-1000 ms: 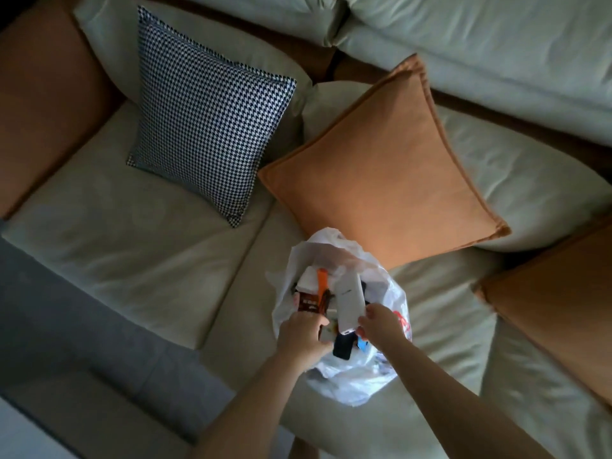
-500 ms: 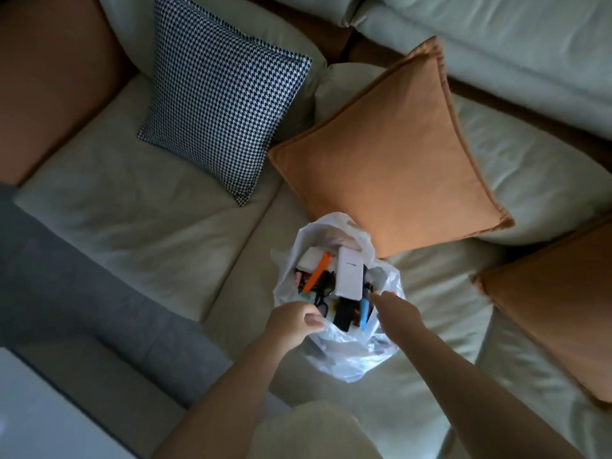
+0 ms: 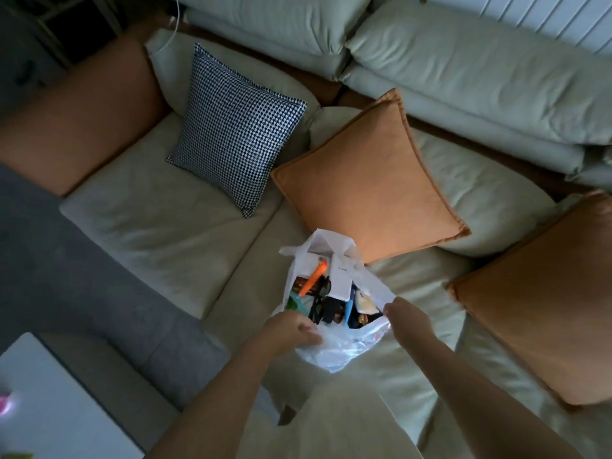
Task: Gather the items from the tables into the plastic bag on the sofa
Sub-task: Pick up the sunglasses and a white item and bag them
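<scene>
A white plastic bag (image 3: 341, 352) lies open on the pale sofa seat (image 3: 159, 233). Inside it I see a white box (image 3: 341, 276), an orange pen-like item (image 3: 316, 276), black glasses (image 3: 319, 299), a blue item (image 3: 349, 309) and several other small things. My left hand (image 3: 291, 331) grips the bag's near-left rim. At the right rim, my right hand (image 3: 409, 318) pinches the plastic. Both hands pull the mouth apart.
An orange cushion (image 3: 367, 177) leans just behind the bag. A black-and-white patterned cushion (image 3: 235, 127) stands to the left, another orange cushion (image 3: 543, 293) to the right. A white table corner (image 3: 49, 402) shows at the bottom left, beside grey carpet (image 3: 66, 276).
Both hands came out of the bag's contents and moved to its rim, spreading the mouth wider. The view pulled back and shifted, bringing the white table corner in.
</scene>
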Available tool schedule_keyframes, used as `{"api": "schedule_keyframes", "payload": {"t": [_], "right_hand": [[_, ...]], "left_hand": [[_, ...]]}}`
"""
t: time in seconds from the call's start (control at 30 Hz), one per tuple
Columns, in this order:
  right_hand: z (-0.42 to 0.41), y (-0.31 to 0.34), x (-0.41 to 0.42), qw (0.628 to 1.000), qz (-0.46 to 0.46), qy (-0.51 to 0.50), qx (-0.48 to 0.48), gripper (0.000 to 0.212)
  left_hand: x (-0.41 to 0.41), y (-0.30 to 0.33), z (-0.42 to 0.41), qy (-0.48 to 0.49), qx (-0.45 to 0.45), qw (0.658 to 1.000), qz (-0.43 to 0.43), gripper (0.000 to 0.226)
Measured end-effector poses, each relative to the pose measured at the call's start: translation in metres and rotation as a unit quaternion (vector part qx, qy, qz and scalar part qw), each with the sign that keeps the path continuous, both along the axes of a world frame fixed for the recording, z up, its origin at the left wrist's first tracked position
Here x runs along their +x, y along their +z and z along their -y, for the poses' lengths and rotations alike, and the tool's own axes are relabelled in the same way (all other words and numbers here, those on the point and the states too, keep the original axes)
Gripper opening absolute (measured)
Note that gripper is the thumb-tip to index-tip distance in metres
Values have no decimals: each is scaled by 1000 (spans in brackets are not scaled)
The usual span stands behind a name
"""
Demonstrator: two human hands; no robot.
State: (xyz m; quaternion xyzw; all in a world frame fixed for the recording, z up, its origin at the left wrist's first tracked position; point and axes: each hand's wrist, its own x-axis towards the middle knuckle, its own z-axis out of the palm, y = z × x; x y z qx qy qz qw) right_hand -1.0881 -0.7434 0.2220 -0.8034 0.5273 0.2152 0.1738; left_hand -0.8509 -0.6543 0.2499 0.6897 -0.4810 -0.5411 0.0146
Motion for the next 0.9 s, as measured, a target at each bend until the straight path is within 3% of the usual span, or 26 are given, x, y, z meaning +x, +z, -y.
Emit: {"api": "schedule_keyframes", "payload": {"t": [0.2,0.27,0.37,0.47,0.6,0.8,0.9], "right_hand": [[-13,21,-18,1000,-13,7,-5,34],[-15,22,-18,1000,-12,4,-1,32],[-17,19,-15,1000,13,12,19,31],[-18,16,-7,996,78,2,41,37],[-20,13,8,989,137,-40,44,36],[-24,13,5,995,56,-45,65,36],[-22,17,2,996,57,-41,61,39]], "left_hand": [[-15,30,-23,-6,51,996,-73,20],[-17,35,-27,-28,66,995,-71,27],[-23,33,-30,11,63,997,-41,32],[-25,28,-28,74,-8,997,13,32],[-29,28,-25,122,-36,992,8,27],[-33,29,-36,7,57,994,89,35],[-32,33,-36,54,44,991,118,39]]}}
